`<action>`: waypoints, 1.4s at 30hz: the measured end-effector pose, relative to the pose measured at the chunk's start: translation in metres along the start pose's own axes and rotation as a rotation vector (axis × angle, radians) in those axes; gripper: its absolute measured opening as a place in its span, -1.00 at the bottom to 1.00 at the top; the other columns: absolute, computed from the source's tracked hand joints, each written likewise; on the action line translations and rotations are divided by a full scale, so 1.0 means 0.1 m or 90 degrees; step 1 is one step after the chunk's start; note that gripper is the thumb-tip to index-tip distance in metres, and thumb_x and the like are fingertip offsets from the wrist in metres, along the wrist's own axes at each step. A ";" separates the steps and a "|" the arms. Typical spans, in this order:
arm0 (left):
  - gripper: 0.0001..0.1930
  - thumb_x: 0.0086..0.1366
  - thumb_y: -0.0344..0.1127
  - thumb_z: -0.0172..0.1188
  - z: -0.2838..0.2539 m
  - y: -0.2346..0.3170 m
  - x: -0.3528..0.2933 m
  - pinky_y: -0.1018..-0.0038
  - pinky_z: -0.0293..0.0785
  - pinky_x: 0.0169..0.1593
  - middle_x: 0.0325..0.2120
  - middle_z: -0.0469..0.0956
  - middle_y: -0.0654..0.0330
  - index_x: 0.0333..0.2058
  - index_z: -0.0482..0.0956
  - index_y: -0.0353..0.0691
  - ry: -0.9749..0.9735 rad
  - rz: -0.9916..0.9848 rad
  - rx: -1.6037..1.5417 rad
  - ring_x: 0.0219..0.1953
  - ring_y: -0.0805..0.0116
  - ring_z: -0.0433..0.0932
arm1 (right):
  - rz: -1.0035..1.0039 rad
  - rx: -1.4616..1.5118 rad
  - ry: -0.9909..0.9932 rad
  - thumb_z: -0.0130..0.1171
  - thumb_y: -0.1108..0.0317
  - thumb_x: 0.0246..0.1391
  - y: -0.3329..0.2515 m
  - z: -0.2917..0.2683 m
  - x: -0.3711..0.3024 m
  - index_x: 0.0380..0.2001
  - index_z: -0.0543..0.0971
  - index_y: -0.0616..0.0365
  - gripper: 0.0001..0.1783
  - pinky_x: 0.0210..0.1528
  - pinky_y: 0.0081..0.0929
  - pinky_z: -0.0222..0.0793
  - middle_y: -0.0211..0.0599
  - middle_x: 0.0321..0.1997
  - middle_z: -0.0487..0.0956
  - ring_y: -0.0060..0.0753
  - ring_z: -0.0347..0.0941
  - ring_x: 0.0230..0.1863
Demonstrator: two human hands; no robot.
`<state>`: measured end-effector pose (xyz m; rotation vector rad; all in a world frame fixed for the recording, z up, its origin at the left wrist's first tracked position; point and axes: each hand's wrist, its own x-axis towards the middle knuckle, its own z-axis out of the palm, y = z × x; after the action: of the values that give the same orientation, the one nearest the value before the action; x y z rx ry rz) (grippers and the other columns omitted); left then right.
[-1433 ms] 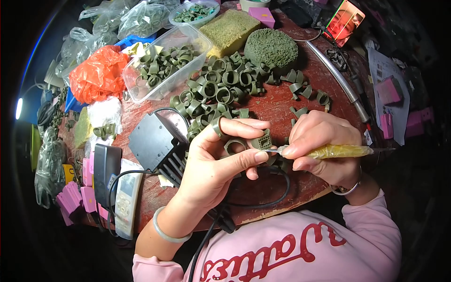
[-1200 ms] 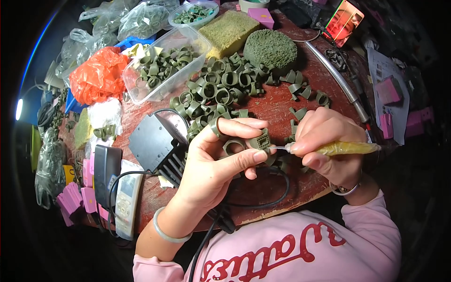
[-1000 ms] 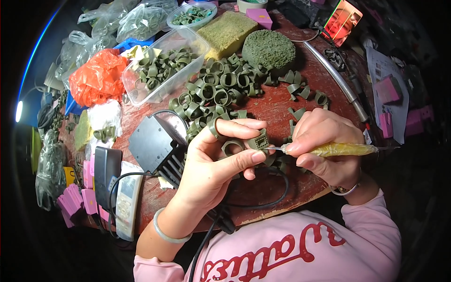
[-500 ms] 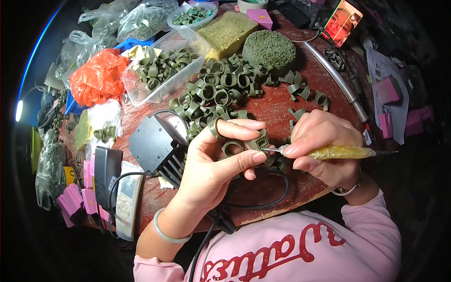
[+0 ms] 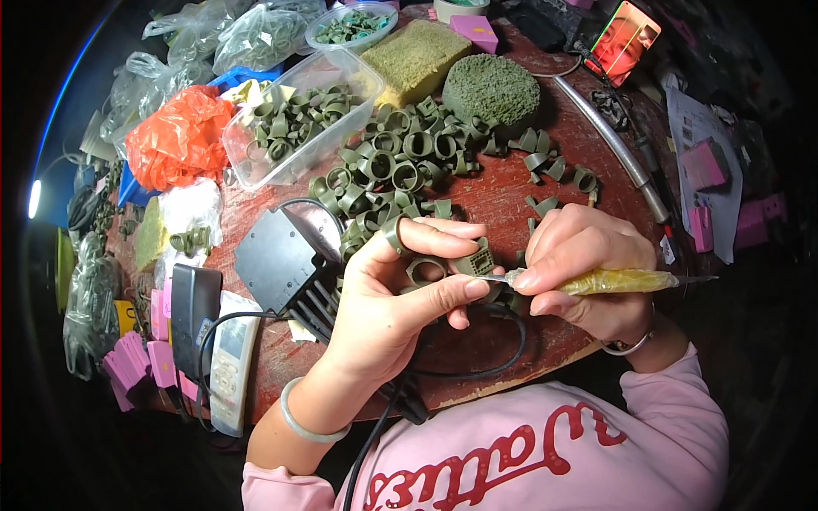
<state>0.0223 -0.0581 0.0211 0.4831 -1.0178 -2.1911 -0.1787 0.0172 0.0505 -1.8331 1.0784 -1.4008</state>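
My left hand [image 5: 388, 289] is closed on an olive-green ring [image 5: 479, 259], its square, patterned face turned toward the tool. Another olive ring [image 5: 394, 234] sits around my left index finger. My right hand [image 5: 588, 264] grips a carving tool [image 5: 612, 280] with a yellow wrapped handle and a thin metal tip. The tip lies by the ring's lower edge, near my left thumb; whether it touches the ring I cannot tell. Just beyond my left hand lies a heap of olive rings [image 5: 383, 166].
A clear plastic tub [image 5: 298, 167] of rings stands behind the heap, beside a red plastic bag [image 5: 179, 140]. Farther back are a yellow-green block [image 5: 417, 60] and a round green pad [image 5: 490, 92]. A black device [image 5: 285, 251] with a cable stands left, a silver rod [image 5: 609, 140] right.
The ring's patterned face has tilted in my left fingers. The tool tip has shifted slightly down and left, closer to my left thumb.
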 end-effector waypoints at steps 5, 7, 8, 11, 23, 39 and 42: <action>-0.73 0.07 -0.70 0.27 0.03 0.00 0.01 0.65 0.55 -0.40 -0.03 0.42 -0.02 -0.24 0.50 -0.33 -0.005 0.016 0.013 -0.29 0.42 0.56 | -0.006 0.022 0.006 0.37 0.40 -0.05 -0.01 -0.01 0.00 -0.37 0.63 0.16 -0.84 -0.34 -0.51 0.40 -0.30 -0.42 0.60 -0.38 0.50 -0.41; -0.72 0.06 -0.70 0.27 0.03 0.00 0.00 0.65 0.55 -0.40 -0.02 0.42 -0.02 -0.24 0.50 -0.33 0.000 0.021 0.014 -0.29 0.43 0.56 | 0.012 0.018 0.026 0.35 0.40 -0.03 -0.01 -0.01 -0.01 -0.37 0.62 0.17 -0.85 -0.34 -0.51 0.40 -0.29 -0.41 0.60 -0.38 0.50 -0.41; -0.72 0.06 -0.70 0.27 0.02 0.00 0.00 0.66 0.54 -0.40 -0.02 0.42 -0.01 -0.24 0.50 -0.32 0.007 0.018 0.017 -0.29 0.44 0.56 | 0.030 0.012 0.046 0.34 0.39 -0.02 -0.02 -0.01 -0.01 -0.38 0.62 0.17 -0.86 -0.33 -0.51 0.39 -0.29 -0.41 0.60 -0.38 0.50 -0.40; -0.71 0.06 -0.69 0.28 -0.01 -0.01 0.01 0.66 0.54 -0.40 -0.02 0.42 -0.01 -0.23 0.49 -0.32 0.003 0.013 0.011 -0.30 0.46 0.55 | 0.021 -0.001 0.050 0.32 0.39 0.00 -0.01 -0.01 -0.01 -0.38 0.62 0.18 -0.87 -0.33 -0.52 0.38 -0.28 -0.40 0.60 -0.39 0.49 -0.39; -0.70 0.05 -0.70 0.28 0.01 0.00 0.01 0.66 0.54 -0.40 -0.03 0.42 -0.03 -0.23 0.50 -0.32 0.010 0.003 -0.006 -0.35 0.49 0.54 | 0.009 0.011 0.035 0.32 0.44 -0.03 0.00 -0.01 -0.01 -0.36 0.62 0.20 -0.87 -0.33 -0.51 0.35 -0.28 -0.40 0.58 -0.40 0.46 -0.40; -0.72 0.05 -0.71 0.28 -0.01 -0.01 0.00 0.67 0.55 -0.41 -0.05 0.44 -0.04 -0.25 0.50 -0.34 0.013 0.005 -0.001 -0.36 0.49 0.54 | 0.002 0.016 0.011 0.34 0.46 -0.05 0.03 -0.01 -0.01 -0.35 0.62 0.20 -0.85 -0.35 -0.50 0.34 -0.28 -0.42 0.57 -0.38 0.47 -0.41; -0.72 0.05 -0.70 0.28 -0.01 -0.01 0.00 0.66 0.55 -0.42 -0.05 0.44 -0.04 -0.26 0.50 -0.35 0.016 0.003 -0.006 -0.37 0.49 0.54 | -0.015 0.009 0.003 0.31 0.34 0.04 0.06 0.00 -0.01 -0.39 0.56 0.21 -0.82 -0.37 -0.50 0.33 -0.27 -0.46 0.51 -0.42 0.42 -0.48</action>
<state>0.0220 -0.0579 0.0196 0.5021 -0.9934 -2.1797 -0.1803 0.0149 0.0457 -1.8386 1.0492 -1.4240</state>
